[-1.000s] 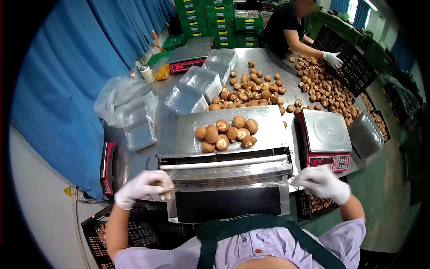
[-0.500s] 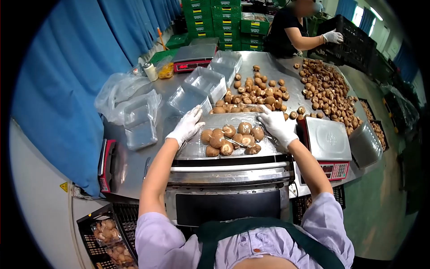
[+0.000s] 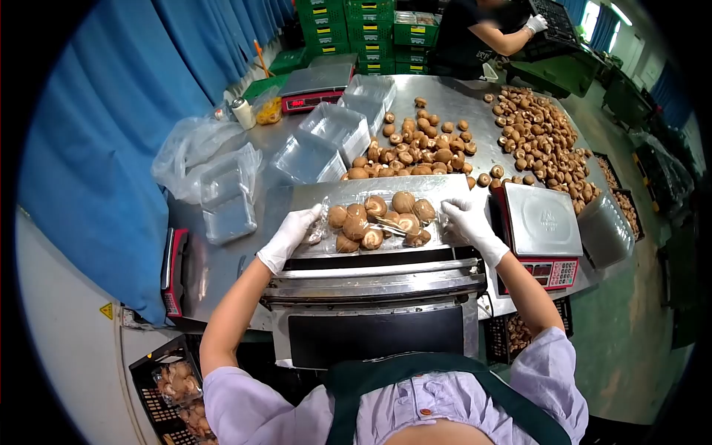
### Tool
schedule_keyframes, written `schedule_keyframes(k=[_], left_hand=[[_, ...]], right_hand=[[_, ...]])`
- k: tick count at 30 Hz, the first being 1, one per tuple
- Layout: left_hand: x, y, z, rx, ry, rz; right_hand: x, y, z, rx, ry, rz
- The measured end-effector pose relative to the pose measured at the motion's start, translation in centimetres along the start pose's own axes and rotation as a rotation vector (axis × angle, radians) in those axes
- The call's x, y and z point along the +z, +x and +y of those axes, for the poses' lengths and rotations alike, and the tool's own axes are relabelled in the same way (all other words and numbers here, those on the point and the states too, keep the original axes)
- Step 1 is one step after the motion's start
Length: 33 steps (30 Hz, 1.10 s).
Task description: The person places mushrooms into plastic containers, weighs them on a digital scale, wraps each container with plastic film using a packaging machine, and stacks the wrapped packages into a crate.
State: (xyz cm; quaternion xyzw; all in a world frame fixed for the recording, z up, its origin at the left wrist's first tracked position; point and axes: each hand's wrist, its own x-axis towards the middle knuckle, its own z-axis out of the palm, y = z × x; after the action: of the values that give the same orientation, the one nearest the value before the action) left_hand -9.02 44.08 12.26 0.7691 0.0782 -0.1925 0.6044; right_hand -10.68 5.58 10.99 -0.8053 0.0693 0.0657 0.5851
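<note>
A clear plastic tray of brown mushrooms (image 3: 378, 220), covered with shiny film, rests on the metal top of a wrapping machine (image 3: 374, 285) in front of me. My left hand (image 3: 297, 231), in a white glove, is closed at the tray's left end, with bunched film at the fingers. At the right end, my gloved right hand (image 3: 469, 222) has its fingers curled in on the film. Just beyond the machine lies a pile of loose mushrooms (image 3: 426, 144).
Stacked empty trays (image 3: 308, 157) and a plastic bag (image 3: 193, 148) lie at the left. Scales (image 3: 547, 222) stand right, left and at the back. A larger mushroom heap (image 3: 538, 141) covers the right side. A co-worker (image 3: 475, 37) holds a black crate (image 3: 552, 30) at the far end.
Both my hands have come down from the film's far corners to the tray's ends, and their fingers have closed. The co-worker's crate has tilted and moved farther back.
</note>
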Motion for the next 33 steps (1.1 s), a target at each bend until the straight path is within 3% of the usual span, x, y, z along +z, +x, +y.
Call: schedule_keyframes(k=[1, 2, 3, 5, 7, 9, 10, 11, 12, 13, 14, 16, 17, 19, 20, 22, 23, 25, 26, 27, 29, 30, 31, 33], left_hand=[[0.2, -0.1, -0.3, 0.180, 0.123, 0.037], [1.2, -2.3, 2.2, 0.111, 0.271, 0.103], [1.5, -2.4, 2.2, 0.112, 0.273, 0.103], [2.3, -2.9, 2.6, 0.187, 0.798, 0.280], [2.6, -2.8, 1.8, 0.083, 0.737, 0.232], [2.5, -1.2, -1.1, 0.331, 0.641, 0.336], [3.6, -4.2, 0.3, 0.291, 0.404, 0.319], [4.7, -7.9, 2.0, 0.216, 0.222, 0.296], [4.3, -9.1, -0.7, 0.443, 0.217, 0.333], [4.5, -13.2, -0.8, 0.435, 0.223, 0.281], [4.7, -16.2, -2.3, 0.556, 0.353, 0.305], [5.2, -21.2, -3.9, 0.066, 0.245, 0.126], [5.4, -22.3, -6.2, -0.038, 0.335, 0.075], [5.9, -22.6, -13.1, -0.030, 0.325, 0.029], [6.2, -22.1, -14.3, -0.043, 0.324, 0.028], [6.5, -21.2, -15.0, -0.229, -0.028, -0.050], [6.5, -20.9, -12.6, -0.360, 0.062, -0.093], [5.9, -20.6, -12.2, -0.389, -0.015, -0.130], [5.5, -19.9, -15.7, -0.303, -0.054, -0.038], [5.3, -21.3, -10.6, -0.394, -0.041, -0.035], [5.2, -22.7, -9.2, -0.380, -0.008, 0.176], [5.7, -23.8, -8.1, -0.308, 0.185, 0.258], [5.7, -24.6, -9.0, -0.322, 0.182, 0.261], [5.7, -26.6, -11.3, 0.070, 0.613, 0.261]], right_hand=[[0.1, -0.1, 0.2, -0.189, -0.221, 0.102], [0.5, -1.6, -2.0, -0.437, -0.467, 0.319], [0.5, -1.7, -2.0, -0.437, -0.465, 0.321], [0.3, -1.3, -2.1, -0.157, -0.583, 0.092], [1.0, -1.6, -1.6, -0.031, -0.463, -0.022], [1.5, -1.7, -0.7, -0.196, -0.474, 0.109], [1.9, -2.4, 0.1, -0.353, -0.442, 0.210], [1.7, -5.5, -2.0, -0.353, -0.340, 0.194], [1.1, -9.9, -4.4, -0.221, -0.241, 0.137], [0.7, -12.4, -1.9, -0.391, -0.267, 0.122], [0.7, -16.0, -1.4, -0.408, -0.355, 0.092], [1.5, -21.8, 1.5, -0.363, -0.386, 0.008], [2.2, -23.5, 3.6, -0.247, -0.322, -0.025], [2.9, -25.2, 5.5, -0.028, -0.386, -0.126], [3.2, -25.0, 6.4, -0.020, -0.384, -0.136], [3.6, -24.4, 7.7, -0.041, -0.434, -0.112], [3.3, -23.7, 6.7, -0.004, -0.533, -0.151], [2.4, -22.6, 6.9, -0.093, -0.388, -0.114], [1.6, -22.2, 5.4, -0.006, -0.299, -0.064], [0.5, -22.2, 3.3, 0.081, -0.211, -0.019], [-1.7, -22.5, 0.8, 0.144, -0.050, 0.076], [-2.9, -22.7, 1.6, 0.110, -0.049, 0.121], [-3.7, -23.4, 0.4, 0.202, 0.002, 0.118], [-4.8, -24.5, 1.2, 0.256, -0.012, 0.106]])
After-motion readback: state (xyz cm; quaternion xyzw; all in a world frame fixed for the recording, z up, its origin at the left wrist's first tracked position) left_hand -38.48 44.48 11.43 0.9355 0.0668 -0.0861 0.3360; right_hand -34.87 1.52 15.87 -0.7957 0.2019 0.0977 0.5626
